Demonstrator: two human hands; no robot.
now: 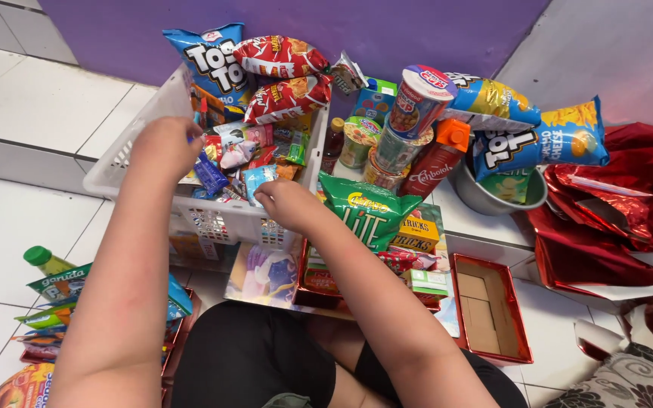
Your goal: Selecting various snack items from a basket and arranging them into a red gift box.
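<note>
White tiles carry a loose heap of green and blue snack packets (54, 302) at the far left, partly cut off by the frame edge. Next comes the white plastic basket (126, 162), already crowded with small wrapped sweets and with red and blue crisp bags propped at its far end. The person's left hand (166, 143) is raised over the basket's near-left corner, curled with its back to the camera; whatever it grips is hidden, though a sliver of blue shows at the fingers. The right hand (281, 200) sits at the basket's near-right rim, fingertips pinched narrowly on a small light-blue packet (257, 179). Judging by the filled basket against the goods outside it, the sorting looks partway done. Right of the basket stand a green crisp bag (368, 215), cup noodles (417, 98) and a red bottle (436, 162), then an empty red box (489, 310) and crumpled red foil (621, 219).
</note>
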